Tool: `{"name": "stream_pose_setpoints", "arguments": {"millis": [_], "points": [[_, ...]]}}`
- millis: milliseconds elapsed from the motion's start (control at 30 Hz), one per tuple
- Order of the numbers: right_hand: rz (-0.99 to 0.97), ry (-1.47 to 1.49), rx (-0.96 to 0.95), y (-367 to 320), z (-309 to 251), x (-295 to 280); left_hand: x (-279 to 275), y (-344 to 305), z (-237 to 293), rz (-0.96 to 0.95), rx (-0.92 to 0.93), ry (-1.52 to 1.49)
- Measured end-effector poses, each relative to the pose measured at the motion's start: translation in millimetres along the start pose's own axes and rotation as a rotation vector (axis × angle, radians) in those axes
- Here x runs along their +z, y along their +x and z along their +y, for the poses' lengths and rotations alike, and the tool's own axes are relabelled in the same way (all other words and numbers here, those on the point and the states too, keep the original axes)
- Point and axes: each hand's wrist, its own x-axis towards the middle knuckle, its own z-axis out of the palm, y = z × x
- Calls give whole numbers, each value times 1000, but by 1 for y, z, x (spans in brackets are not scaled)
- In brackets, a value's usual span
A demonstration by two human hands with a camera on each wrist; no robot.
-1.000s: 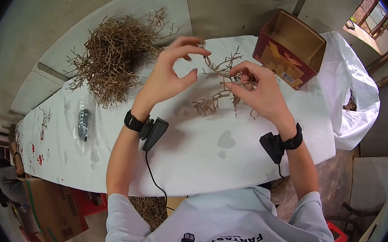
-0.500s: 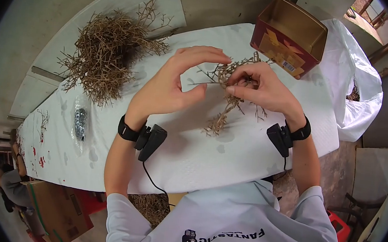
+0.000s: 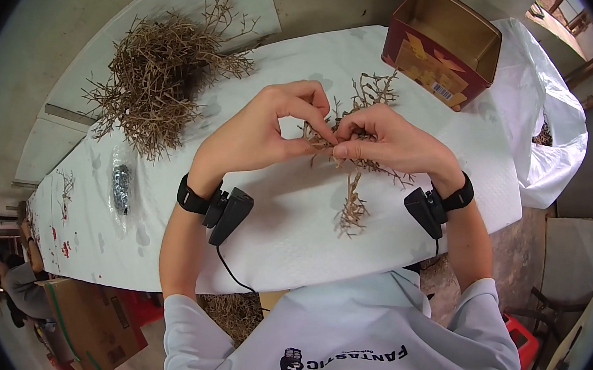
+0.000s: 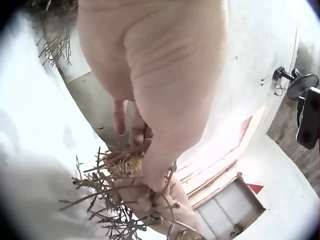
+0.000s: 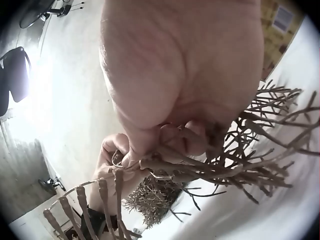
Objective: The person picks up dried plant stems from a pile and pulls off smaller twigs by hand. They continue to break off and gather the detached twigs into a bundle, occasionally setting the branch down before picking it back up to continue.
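Both hands meet over the white-covered table (image 3: 284, 234), working on a brown, many-forked twig bunch (image 3: 353, 208). My right hand (image 3: 397, 141) pinches its stems between thumb and curled fingers. Thumb and fingertips of my left hand (image 3: 255, 131) come together on the same stems, right beside the right fingertips. In the left wrist view, the left thumb (image 4: 159, 172) lies against a thin stem. Forked twigs (image 5: 250, 165) spread out beneath the right hand in the right wrist view, and a row of short, thick-tipped stubs (image 5: 82, 202) shows at lower left.
A large heap of similar twigs (image 3: 153, 75) lies at the back left. At the back right stands a maroon box (image 3: 423, 54) with a gold inside, beside a white plastic bag (image 3: 555, 167). A clear packet (image 3: 121, 189) of dark pieces lies left, near red bits (image 3: 65, 248).
My left hand, earlier spread and apart from the stems, has moved right and now pinches them. The twig bunch has turned in my right hand, with one branch hanging lower towards my body.
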Motion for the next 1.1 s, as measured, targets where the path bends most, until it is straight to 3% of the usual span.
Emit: {"name": "stream_pose_setpoints", "arguments": {"millis": [233, 333, 367, 467, 633, 767, 867, 1033, 1100], "points": [[137, 123, -46, 2, -1, 6, 4, 3, -8, 142, 19, -90], [227, 204, -76, 0, -7, 8, 9, 4, -5, 413, 39, 359], [225, 204, -76, 0, -6, 8, 9, 4, -6, 414, 38, 359], [257, 169, -49, 0, -3, 9, 5, 5, -11, 399, 99, 825], [227, 88, 30, -1, -7, 14, 10, 4, -13, 326, 139, 839], [239, 130, -4, 2, 4, 16, 11, 7, -20, 304, 168, 522], [301, 60, -95, 6, 8, 27, 17, 6, -27, 237, -253, 94], [329, -164, -137, 5, 1, 37, 26, 6, -41, 279, -252, 380], [317, -212, -97, 4, -4, 37, 28, 5, -45, 385, -224, 650]]}}
